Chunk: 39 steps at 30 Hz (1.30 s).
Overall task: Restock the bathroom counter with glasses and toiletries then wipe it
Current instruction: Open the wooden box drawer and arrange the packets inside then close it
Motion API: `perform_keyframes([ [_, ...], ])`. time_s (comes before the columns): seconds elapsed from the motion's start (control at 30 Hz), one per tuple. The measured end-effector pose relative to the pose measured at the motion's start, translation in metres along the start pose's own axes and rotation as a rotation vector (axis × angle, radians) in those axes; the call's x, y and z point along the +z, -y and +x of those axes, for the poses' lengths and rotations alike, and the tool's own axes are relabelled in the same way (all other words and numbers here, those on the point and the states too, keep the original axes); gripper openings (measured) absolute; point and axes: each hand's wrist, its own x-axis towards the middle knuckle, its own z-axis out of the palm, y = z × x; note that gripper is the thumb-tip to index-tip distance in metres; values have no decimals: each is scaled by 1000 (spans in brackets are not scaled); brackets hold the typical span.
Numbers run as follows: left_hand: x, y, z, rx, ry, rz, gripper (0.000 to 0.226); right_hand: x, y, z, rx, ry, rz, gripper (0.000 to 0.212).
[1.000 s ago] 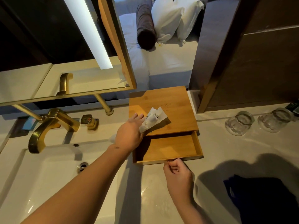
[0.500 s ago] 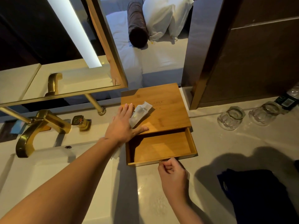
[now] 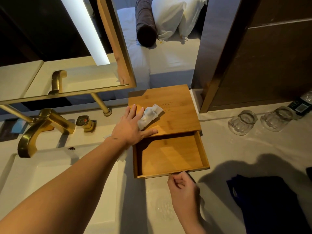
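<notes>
while your left hand (image 3: 130,128) lies flat, pinning a toiletry packet (image 3: 148,116) on the bamboo box (image 3: 179,115), your right hand (image 3: 183,187) pinches its empty drawer (image 3: 168,156) open; two glasses (image 3: 242,122) are out; filling and wiping remain.

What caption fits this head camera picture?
Left hand pins toiletry packets on the wooden box; right hand holds its empty drawer open.

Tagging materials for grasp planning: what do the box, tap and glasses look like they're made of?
Box: likely bamboo or light wood, satin finish; visible grain, printed logo.
Tap: metal, brushed gold finish; soft highlights, no mirror shine.
Glasses: clear glass, possibly plastic; transparent, thick bases, counter showing through.
</notes>
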Motion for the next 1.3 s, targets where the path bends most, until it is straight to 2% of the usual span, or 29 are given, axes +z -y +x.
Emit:
perform_keyframes([
  [0.47, 2, 0, 1, -24, 21, -23, 124, -9, -18, -28, 50, -22, -39, 39],
  [0.73, 0, 0, 1, -37, 33, -32, 125, -7, -18, -42, 64, -37, 88, 42],
  [0.83, 1, -1, 1, -36, 28, -35, 124, -8, -24, -44, 22, -83, 50, 45],
  [1.03, 5, -1, 1, -26, 8, -40, 123, -14, -40, -44, -51, -94, -78, 38],
  [1.3, 6, 2, 3, -37, -38, -66, 91, -14, -41, -45, 12, -61, -49, 30],
])
